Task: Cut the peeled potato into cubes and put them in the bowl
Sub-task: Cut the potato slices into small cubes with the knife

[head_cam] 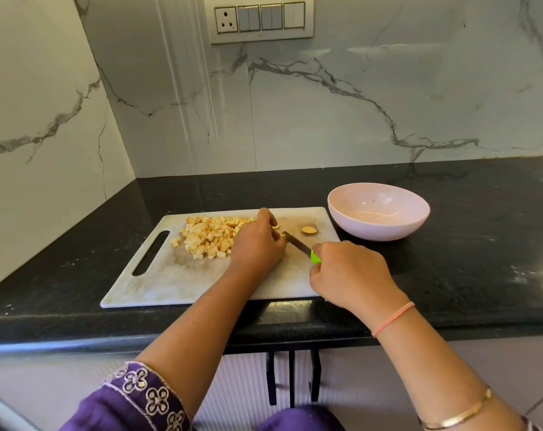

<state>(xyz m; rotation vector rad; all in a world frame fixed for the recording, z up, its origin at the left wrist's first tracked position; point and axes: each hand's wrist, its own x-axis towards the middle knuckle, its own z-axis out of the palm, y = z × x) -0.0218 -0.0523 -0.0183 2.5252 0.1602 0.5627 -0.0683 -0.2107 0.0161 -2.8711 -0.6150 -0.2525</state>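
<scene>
Over the scuffed white board (177, 281), right hand (354, 275) grips green-handled knife (299, 244).

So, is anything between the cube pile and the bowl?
Yes: on the cutting board, the left hand, the knife and a potato end piece lie between the cube pile and the bowl. Nothing covers the bowl.
</scene>
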